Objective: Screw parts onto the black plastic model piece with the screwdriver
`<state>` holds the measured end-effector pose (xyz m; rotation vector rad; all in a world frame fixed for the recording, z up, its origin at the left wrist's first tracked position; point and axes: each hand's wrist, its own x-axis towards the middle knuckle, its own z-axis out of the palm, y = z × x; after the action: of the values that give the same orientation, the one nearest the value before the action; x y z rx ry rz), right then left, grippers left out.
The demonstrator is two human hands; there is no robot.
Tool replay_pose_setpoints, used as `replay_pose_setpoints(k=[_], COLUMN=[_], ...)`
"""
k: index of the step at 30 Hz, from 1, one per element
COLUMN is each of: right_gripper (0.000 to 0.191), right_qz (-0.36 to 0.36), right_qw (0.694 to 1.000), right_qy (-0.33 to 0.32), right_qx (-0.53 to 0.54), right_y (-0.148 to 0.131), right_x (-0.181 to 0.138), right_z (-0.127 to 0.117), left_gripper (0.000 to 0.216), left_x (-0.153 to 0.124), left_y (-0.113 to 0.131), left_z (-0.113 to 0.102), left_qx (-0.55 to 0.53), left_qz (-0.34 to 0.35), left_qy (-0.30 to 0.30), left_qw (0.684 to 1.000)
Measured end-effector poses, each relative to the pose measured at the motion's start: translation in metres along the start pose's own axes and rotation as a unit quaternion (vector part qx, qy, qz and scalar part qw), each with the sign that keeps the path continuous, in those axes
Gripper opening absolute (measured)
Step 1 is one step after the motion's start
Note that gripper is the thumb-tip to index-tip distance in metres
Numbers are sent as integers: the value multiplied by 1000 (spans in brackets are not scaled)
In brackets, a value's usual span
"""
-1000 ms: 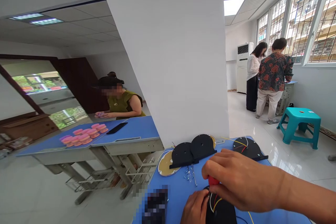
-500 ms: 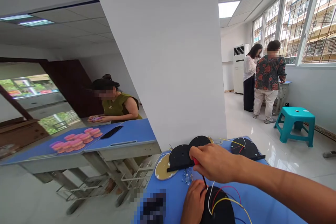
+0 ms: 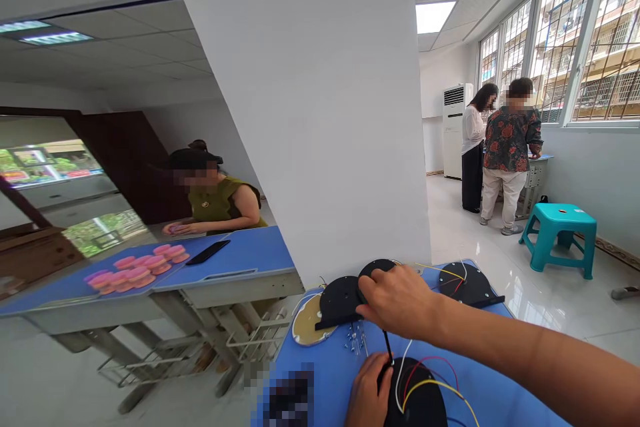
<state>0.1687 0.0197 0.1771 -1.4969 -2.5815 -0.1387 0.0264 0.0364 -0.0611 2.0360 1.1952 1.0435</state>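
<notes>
My right hand (image 3: 400, 297) is closed round a screwdriver whose handle is hidden in my fist. The screwdriver's dark shaft (image 3: 387, 343) points down to the upper left edge of a black rounded plate (image 3: 423, 407). White, red and yellow wires rise from this plate. My left hand (image 3: 369, 390) grips the plate's left edge, its fingertips close to the screwdriver tip. Small screws (image 3: 356, 339) lie in a loose pile on the blue table (image 3: 320, 360). Beyond them sits another black rounded plate (image 3: 343, 303), partly over a gold-coloured disc (image 3: 306, 325).
A further black plate (image 3: 379, 268) is behind my right hand, and a wired one (image 3: 465, 285) lies at the back right. A white pillar (image 3: 320, 113) stands behind the table. At left, a person (image 3: 225, 203) sits by pink round items (image 3: 135, 273). A green stool (image 3: 560, 233) stands right.
My right hand has turned a little on the screwdriver, and the red handle that showed before is now covered. My left hand stays at the plate. The view has shifted slightly.
</notes>
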Motion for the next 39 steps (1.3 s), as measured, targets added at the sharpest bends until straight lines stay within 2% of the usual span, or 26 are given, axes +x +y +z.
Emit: replay_pose_setpoints(k=[2,4,6,8,10,14,17,19,23,25,27,28,32,34,36,37,39], right_gripper=[27,27,22,19,25,29,20,28,27,19,24,27,21,17,26,31,26], right_qz=[-11,-60,-89,-78,-61,-105,-54,-40,-102,-74,-39,-45,-119,-93,-54,-54,-90], right_qw=[1000,998,995,996,996,991,994,996,988,992,996,996,987,990,994,995,992], right_qy=[2,-16,-32,-34,-27,-87,-84,-73,-113,-97,-66,-64,-109,-100,-68,-63,-87], right_qx=[3,17,1,-38,-55,-11,-43,-44,5,-20,-47,-36,21,-22,-60,-52,-6], right_y=[2,5,6,4,1,-3,-3,-2,-1,-2,-3,-4,-4,-5,-6,-6,-6], right_x=[0,0,1,3,3,2,4,7,12,15,17,17,18,19,18,18,17], right_z=[-3,-6,-8,-10,-13,-21,-23,-22,-19,-17,-15,-14,-14,-13,-13,-13,-15], left_gripper=[32,34,35,33,33,30,25,24,23,24,24,25,27,28,28,28,28], left_x=[-3,-5,-6,-6,-6,-8,-8,-8,-9,-9,-8,-8,-7,-8,-8,-9,-9], left_y=[-2,-6,-10,-12,-10,1,8,10,10,10,11,12,15,16,16,16,15], left_z=[1,2,2,1,1,2,2,1,1,1,1,1,0,-1,-1,-1,0], left_qx=[-7,-13,-18,-24,-32,-49,-58,-60,-67,-70,-69,-67,-65,-67,-68,-68,-69], left_qz=[-2,-11,-18,-21,-26,-40,-43,-53,-60,-62,-65,-66,-64,-65,-67,-67,-64], left_qy=[11,12,-3,-23,-31,-14,-15,-16,-18,-21,-23,-24,-35,-36,-33,-32,-28], left_qw=[1000,1000,1000,999,999,998,997,997,996,995,995,995,995,995,995,995,995])
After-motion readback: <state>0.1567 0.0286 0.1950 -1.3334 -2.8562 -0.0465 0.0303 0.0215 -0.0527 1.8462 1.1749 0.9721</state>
